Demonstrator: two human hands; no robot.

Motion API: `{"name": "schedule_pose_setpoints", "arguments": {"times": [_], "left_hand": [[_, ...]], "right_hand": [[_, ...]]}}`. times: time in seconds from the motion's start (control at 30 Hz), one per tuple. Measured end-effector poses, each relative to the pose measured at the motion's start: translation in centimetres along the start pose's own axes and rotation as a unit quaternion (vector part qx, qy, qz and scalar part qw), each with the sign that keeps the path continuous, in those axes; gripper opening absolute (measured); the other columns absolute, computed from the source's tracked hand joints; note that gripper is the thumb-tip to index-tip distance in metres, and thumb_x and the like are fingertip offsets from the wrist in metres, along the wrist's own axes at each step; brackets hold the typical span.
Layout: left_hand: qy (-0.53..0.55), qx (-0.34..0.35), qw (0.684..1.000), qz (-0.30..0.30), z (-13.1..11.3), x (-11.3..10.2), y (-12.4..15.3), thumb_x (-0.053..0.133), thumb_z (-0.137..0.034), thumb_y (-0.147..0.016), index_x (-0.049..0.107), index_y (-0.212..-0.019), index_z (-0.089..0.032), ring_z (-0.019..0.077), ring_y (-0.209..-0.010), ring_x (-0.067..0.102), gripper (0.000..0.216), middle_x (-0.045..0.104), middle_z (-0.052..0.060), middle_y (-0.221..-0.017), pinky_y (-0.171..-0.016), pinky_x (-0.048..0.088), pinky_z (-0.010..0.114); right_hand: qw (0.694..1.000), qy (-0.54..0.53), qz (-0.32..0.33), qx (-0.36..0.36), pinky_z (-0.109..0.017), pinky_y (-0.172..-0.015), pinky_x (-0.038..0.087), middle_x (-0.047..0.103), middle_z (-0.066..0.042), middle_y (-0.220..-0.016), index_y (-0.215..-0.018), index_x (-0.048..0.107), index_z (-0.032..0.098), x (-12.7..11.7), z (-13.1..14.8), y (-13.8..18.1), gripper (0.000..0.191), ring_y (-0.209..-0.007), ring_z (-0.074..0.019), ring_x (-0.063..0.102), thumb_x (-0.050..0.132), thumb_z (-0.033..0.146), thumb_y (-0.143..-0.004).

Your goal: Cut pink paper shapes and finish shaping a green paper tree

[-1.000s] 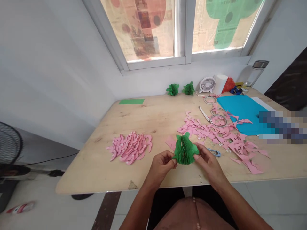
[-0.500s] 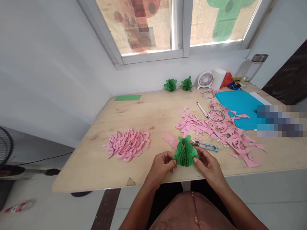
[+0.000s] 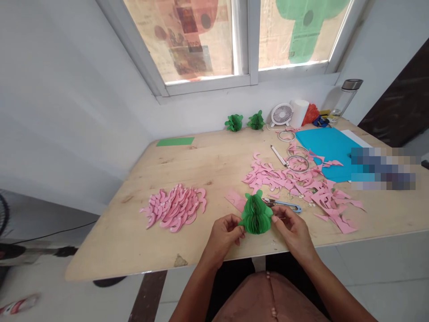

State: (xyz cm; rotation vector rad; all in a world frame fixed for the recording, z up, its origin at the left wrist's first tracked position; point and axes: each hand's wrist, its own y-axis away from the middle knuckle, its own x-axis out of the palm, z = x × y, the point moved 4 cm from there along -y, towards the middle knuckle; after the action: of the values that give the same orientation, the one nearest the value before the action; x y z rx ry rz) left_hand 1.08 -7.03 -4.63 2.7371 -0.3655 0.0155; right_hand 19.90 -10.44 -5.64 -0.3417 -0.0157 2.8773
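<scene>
A green layered paper figure [image 3: 256,214], its folds fanned out and two round ears at the top, is held upright close to the table's front edge. My left hand [image 3: 226,232] pinches its lower left side between thumb and fingers. On the opposite side, my right hand [image 3: 291,226] grips its right edge, with the fingers partly behind it. Just beyond the figure lie blue-handled thread snips [image 3: 286,205] and a pink paper strip [image 3: 235,200]. A heap of curved pink paper cutouts [image 3: 176,206] is to the left of my left hand.
Pink paper scraps [image 3: 301,179] spread over the right side, with tape rings [image 3: 297,164] and a white pen [image 3: 278,155] among them. Blue sheets [image 3: 330,150] lie beyond. Along the wall stand two green paper figures [image 3: 234,123], a small fan [image 3: 281,115] and a glass bottle [image 3: 345,103].
The view has shifted slightly. The green paper figure has spread a little wider at its folds, and both hands still hold its sides.
</scene>
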Motion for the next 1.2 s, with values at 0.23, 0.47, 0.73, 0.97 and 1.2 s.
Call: {"name": "schedule_pose_setpoints", "arguments": {"times": [0.23,0.47,0.73,0.97,1.2], "left_hand": [[-0.006,0.0,1.0,0.02,-0.2,0.1,0.1,0.063,-0.021,-0.063,0.056,-0.064,-0.014,0.0087,-0.049,0.048,0.01,0.056,-0.002,-0.053,-0.046,0.038,0.019],[-0.011,-0.007,0.999,0.04,-0.2,0.0,0.3,0.063,-0.02,-0.063,0.055,-0.065,-0.014,0.0091,-0.049,0.049,0.01,0.057,-0.001,-0.053,-0.045,0.037,0.019],[-0.024,-0.008,0.998,0.055,-0.4,-0.3,0.3,0.064,-0.022,-0.061,0.055,-0.063,-0.014,0.0095,-0.049,0.049,0.012,0.055,-0.002,-0.053,-0.046,0.036,0.02],[-0.03,-0.014,0.997,0.066,-0.7,-0.4,0.4,0.064,-0.021,-0.061,0.055,-0.063,-0.014,0.0095,-0.05,0.05,0.011,0.056,-0.001,-0.054,-0.046,0.037,0.02],[-0.03,-0.019,0.997,0.071,-0.7,-0.4,0.3,0.064,-0.021,-0.061,0.055,-0.064,-0.014,0.0088,-0.051,0.049,0.011,0.055,-0.002,-0.054,-0.046,0.036,0.019]], "right_hand": [[0.997,0.073,-0.021,-0.031,-0.026,-0.06,0.044,0.062,-0.003,-0.074,-0.085,0.061,0.018,-0.1,1.4,-0.1,0.017,-0.064,-0.0155,0.055,0.055,0.034,-0.08],[0.995,0.094,-0.015,-0.041,-0.025,-0.055,0.04,0.058,-0.001,-0.067,-0.074,0.06,0.019,-0.6,1.8,-1.0,0.016,-0.06,-0.0143,0.051,0.053,0.032,-0.079],[1.0,0.007,0.019,0.012,-0.023,-0.052,0.039,0.054,0.002,-0.061,-0.07,0.056,0.02,-0.6,0.6,-2.2,0.018,-0.055,-0.0128,0.049,0.054,0.035,-0.079],[0.999,-0.014,0.037,0.032,-0.023,-0.05,0.034,0.053,0.003,-0.057,-0.07,0.055,0.018,-0.6,0.9,-2.8,0.018,-0.052,-0.0117,0.047,0.056,0.035,-0.077],[0.993,-0.036,0.089,0.062,-0.022,-0.046,0.03,0.05,0.005,-0.053,-0.065,0.052,0.019,-0.2,1.3,-2.9,0.021,-0.047,-0.0092,0.042,0.058,0.036,-0.075]]}}
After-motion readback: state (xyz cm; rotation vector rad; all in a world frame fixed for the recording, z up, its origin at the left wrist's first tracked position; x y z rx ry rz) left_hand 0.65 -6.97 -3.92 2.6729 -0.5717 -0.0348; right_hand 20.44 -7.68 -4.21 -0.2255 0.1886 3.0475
